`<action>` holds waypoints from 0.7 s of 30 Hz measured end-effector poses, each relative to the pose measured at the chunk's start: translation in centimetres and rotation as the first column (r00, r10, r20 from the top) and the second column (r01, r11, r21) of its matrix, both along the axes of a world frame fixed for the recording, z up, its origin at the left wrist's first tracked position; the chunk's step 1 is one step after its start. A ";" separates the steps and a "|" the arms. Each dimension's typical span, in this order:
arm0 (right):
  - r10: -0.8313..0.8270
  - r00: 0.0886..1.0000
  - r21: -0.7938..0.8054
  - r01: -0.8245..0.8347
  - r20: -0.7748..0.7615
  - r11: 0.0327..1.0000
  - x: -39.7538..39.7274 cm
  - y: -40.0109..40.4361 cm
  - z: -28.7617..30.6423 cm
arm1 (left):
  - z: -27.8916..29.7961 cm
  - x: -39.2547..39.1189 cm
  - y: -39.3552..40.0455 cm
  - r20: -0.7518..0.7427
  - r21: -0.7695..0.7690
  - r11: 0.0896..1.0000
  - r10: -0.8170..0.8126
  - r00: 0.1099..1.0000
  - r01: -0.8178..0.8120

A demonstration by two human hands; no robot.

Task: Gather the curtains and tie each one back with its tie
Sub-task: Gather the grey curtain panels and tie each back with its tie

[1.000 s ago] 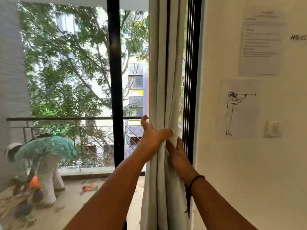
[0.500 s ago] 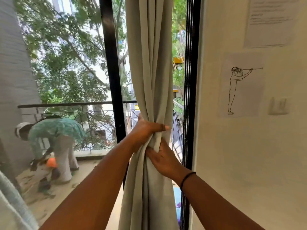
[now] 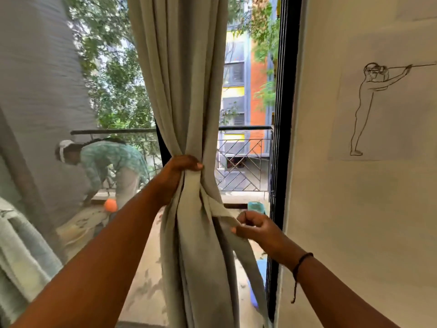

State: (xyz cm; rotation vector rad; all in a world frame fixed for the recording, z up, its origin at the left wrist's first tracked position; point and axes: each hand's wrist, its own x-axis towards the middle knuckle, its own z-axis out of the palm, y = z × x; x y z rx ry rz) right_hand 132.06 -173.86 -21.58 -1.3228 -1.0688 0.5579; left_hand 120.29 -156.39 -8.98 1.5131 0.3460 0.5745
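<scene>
Pale towelling [image 3: 21,252] lying at the far left edge, and beyond the glass a person in a green patterned top [image 3: 111,159] bending over on the balcony beside an orange ball [image 3: 110,205]. Bunching the grey-beige curtain [image 3: 186,91] at its middle with the left hand [image 3: 182,169], grip clamped round the gathered folds before the black window frame [image 3: 281,114]. Pinching the matching fabric tie [image 3: 223,213] just right of the bundle with the right hand [image 3: 255,229], grip closed on the strip's end, near the wall drawing [image 3: 369,110].
</scene>
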 end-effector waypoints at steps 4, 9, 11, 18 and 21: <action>0.181 0.978 0.082 -0.173 -0.102 0.981 0.3 1.4 2.4 | -0.4 1.3 -1.0 -0.037 -0.016 1.000 -0.022 0.999 0.021; -0.018 0.969 0.030 0.011 0.248 0.999 1.2 1.6 3.1 | -0.6 2.9 -2.3 -0.036 -0.032 0.996 -0.084 0.996 0.083; -0.266 0.829 0.165 0.212 0.492 0.963 1.5 1.2 3.1 | -0.7 3.2 -2.1 -0.017 -0.055 0.996 -0.071 0.997 0.070; -0.528 0.532 0.476 0.246 0.662 0.845 0.8 -0.1 1.2 | -1.2 4.4 -2.5 0.092 -0.123 0.983 -0.128 0.987 0.139; -0.531 0.502 0.481 0.239 0.682 0.844 1.2 -0.2 0.5 | -1.3 4.8 -3.3 0.101 -0.094 0.992 -0.080 0.992 0.090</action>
